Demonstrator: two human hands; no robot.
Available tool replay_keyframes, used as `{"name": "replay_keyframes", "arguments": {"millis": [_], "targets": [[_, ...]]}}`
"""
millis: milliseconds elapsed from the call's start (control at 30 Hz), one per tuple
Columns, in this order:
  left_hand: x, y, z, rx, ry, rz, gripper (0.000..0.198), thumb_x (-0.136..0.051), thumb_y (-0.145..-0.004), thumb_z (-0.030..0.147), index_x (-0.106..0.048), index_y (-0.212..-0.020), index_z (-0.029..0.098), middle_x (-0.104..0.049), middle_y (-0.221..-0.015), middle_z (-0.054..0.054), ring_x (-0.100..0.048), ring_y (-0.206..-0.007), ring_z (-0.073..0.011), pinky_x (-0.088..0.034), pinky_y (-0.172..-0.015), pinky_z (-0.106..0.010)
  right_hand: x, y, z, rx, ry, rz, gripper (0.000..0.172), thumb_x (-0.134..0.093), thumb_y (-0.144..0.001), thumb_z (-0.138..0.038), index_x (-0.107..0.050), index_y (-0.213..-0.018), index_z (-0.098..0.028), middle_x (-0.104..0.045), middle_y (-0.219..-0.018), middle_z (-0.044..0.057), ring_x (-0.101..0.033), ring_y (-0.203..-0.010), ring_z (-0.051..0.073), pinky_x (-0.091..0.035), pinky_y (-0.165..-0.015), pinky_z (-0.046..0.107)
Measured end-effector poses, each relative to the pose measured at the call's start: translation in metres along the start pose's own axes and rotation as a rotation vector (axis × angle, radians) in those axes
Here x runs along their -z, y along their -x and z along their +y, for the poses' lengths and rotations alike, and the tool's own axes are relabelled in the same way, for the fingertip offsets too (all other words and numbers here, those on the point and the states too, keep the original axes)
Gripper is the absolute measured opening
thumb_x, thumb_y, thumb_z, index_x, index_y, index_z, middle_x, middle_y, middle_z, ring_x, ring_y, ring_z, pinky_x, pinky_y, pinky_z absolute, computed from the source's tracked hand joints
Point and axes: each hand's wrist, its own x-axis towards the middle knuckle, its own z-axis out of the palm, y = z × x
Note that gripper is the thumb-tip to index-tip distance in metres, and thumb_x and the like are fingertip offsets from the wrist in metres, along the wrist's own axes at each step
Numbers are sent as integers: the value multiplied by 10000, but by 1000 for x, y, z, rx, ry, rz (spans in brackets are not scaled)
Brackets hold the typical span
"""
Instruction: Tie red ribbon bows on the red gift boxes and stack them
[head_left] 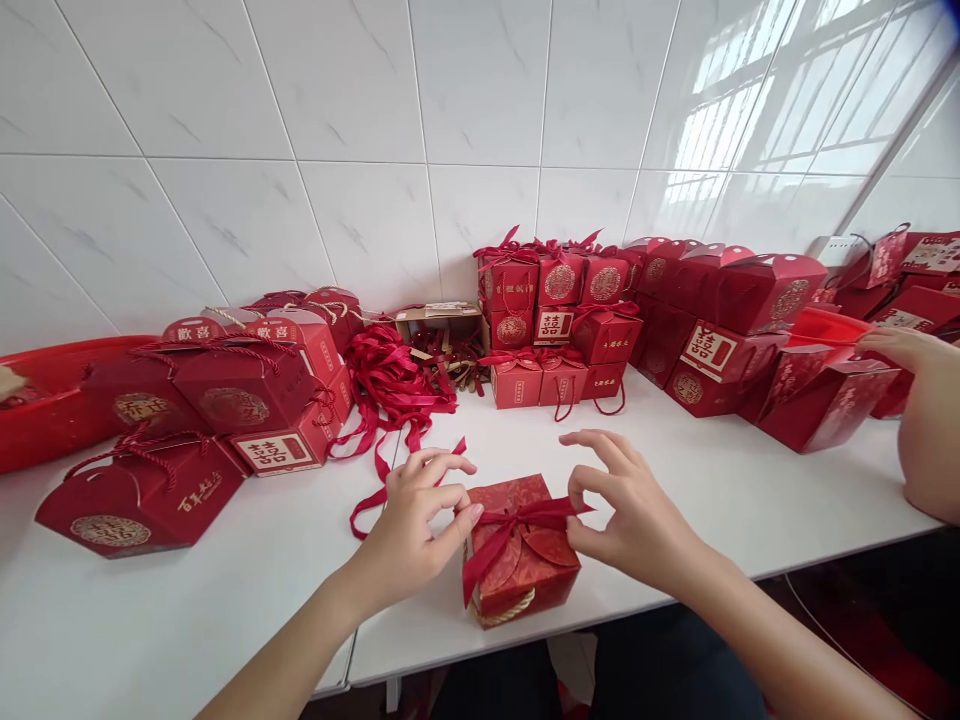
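On red boxes, the left label (pixel 274 452), middle label (pixel 555 325) and right label (pixel 709 350) each read 囍. Two box tops (pixel 277 331) at my left read 歡喜. The small box (pixel 517 560) whose ribbon (pixel 525 517) I pinch shows nothing legible.

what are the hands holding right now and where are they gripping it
The red ribbon across the small red box: the left hand pinches its left end, the right hand its right end.

One box (pixel 525 575) with one bow (pixel 517 522), between two hands, left hand (pixel 412 525) and right hand (pixel 637 520). Behind the box: nine small boxes (pixel 559 330), one ribbon heap (pixel 390 380), one carton (pixel 442 322). Left of it one tray (pixel 52 410); right, one co-worker's arm (pixel 926 430).
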Motion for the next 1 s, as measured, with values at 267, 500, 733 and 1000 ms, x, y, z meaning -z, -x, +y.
{"name": "replay_keyframes", "arguments": {"millis": [267, 500, 733, 1000], "targets": [[-3, 7, 0, -58, -286, 129, 220, -499, -880, 266, -622, -702, 226, -654, -1092, -43, -406, -1208, -370, -242, -904, -570, 0, 2, -1, -10, 13, -19, 181, -573, -623, -71, -464, -658, -211, -502, -1272, 89, -423, -1190, 314, -410, -896, 501], [-9, 15, 2, 49, -96, 93, 188, -459, -909, 280, -589, -781, 233, -639, -1138, -60, -417, -1250, -349, -280, -962, -587, -2, 8, 3, -93, -73, -37, 176, -563, -662, -84, -446, -661, -215, -540, -1231, 86, -471, -1159, 297, -422, -905, 498], [-15, 41, -3, 47, 407, -149, 490, -515, -744, 92, -405, -1187, 272, -274, -1520, -108, -287, -1400, -281, -373, -1070, -462, -5, 28, 19, -247, -368, -149, 134, -537, -865, -358, -510, -817, -235, -542, -1229, 87, -500, -1186, 235, -411, -984, 432], [-36, 27, 5, 221, 417, -130, 686, -701, -768, 342, -237, -1268, 270, -310, -1469, -201, -355, -1359, -338, -376, -1065, -542, -24, 75, 88, -335, 106, -125, 263, -523, -863, -400, -590, -1047, -225, -532, -1298, 136, -504, -1191, 314, -433, -956, 514]]}}
